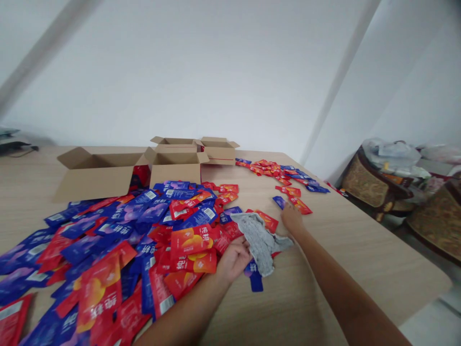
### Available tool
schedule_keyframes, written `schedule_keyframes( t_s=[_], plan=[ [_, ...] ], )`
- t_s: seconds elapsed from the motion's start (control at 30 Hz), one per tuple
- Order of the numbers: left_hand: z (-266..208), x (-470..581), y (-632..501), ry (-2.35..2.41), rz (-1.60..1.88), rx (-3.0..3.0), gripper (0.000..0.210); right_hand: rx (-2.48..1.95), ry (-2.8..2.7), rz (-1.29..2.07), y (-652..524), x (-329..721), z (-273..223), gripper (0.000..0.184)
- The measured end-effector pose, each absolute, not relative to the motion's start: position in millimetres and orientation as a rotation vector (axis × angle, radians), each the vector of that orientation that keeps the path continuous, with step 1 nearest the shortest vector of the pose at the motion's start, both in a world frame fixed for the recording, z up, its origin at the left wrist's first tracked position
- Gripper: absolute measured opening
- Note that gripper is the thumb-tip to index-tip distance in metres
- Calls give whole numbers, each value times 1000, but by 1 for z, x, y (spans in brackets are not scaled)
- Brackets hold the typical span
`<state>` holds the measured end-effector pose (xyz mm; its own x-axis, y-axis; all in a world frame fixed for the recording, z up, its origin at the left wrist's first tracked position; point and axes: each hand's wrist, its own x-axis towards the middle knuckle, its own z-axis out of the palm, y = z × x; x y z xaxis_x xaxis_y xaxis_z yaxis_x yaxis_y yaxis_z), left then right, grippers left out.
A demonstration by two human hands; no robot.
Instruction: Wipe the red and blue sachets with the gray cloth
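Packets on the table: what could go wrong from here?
The grey cloth partly covers a blue packet, which might be overlooked or dragged along. The left hand is right beside the heap, so a sideways move could scatter it. The far blue packets lie near the right edge of the table and could be knocked off.

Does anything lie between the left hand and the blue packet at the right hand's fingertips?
Yes: the grey cloth, right beside the left hand, and beyond it a red packet partly under the cloth. Nothing visible stands between the right hand and the blue packet.
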<state>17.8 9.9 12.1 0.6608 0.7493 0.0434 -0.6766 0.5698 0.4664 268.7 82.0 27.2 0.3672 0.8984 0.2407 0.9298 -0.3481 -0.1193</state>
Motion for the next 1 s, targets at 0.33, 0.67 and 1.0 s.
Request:
schedule_keyframes(
  t_s=[0.33, 0.67, 1.0],
  plan=[
    [10, 20, 9, 474, 844, 458, 14, -1861, -1783, 82, 68, 249, 68, 34],
    [20, 11, 9, 319, 773, 183, 49, -1409, -2014, 404, 28, 195, 68, 45],
    [33, 15, 7, 278, 808, 170, 40, -1599, -1583, 294, 21, 180, 39, 35]
  ],
)
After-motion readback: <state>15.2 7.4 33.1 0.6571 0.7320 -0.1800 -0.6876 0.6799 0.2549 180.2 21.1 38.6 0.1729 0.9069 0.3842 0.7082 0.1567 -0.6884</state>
